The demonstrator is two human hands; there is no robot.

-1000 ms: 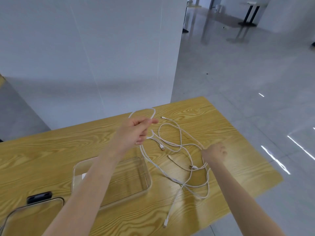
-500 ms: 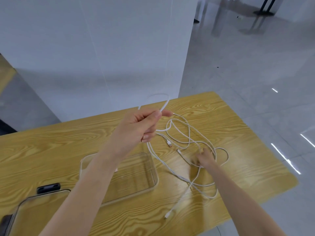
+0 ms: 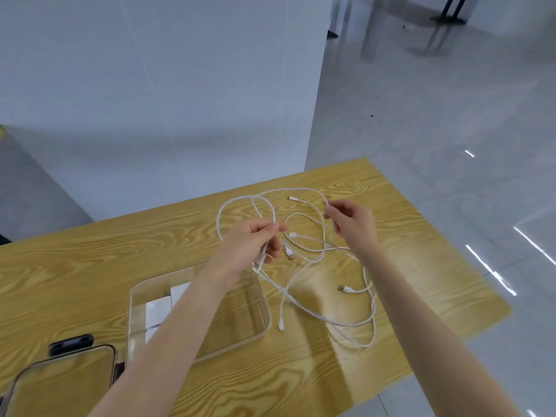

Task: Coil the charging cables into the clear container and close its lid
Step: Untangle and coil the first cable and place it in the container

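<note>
White charging cables (image 3: 313, 260) lie tangled on the wooden table (image 3: 90, 266), to the right of a clear container (image 3: 264, 302). My left hand (image 3: 252, 245) hovers above the container's far right corner and pinches a loop of one cable. My right hand (image 3: 353, 221) is raised to its right and pinches the same cable further along. Loose plugs lie on the table near both hands. White items rest inside the container at its left side, partly hidden by my left forearm.
The container's clear lid (image 3: 60, 383) with a black clip (image 3: 70, 344) lies at the near left. A white partition wall (image 3: 165, 85) stands behind the table. The table's right edge drops to a glossy grey floor (image 3: 436, 130).
My right hand has risen from the tangle on the table, taken hold of the cable and lifted it. My left hand has kept its grip, and a loop has formed above it.
</note>
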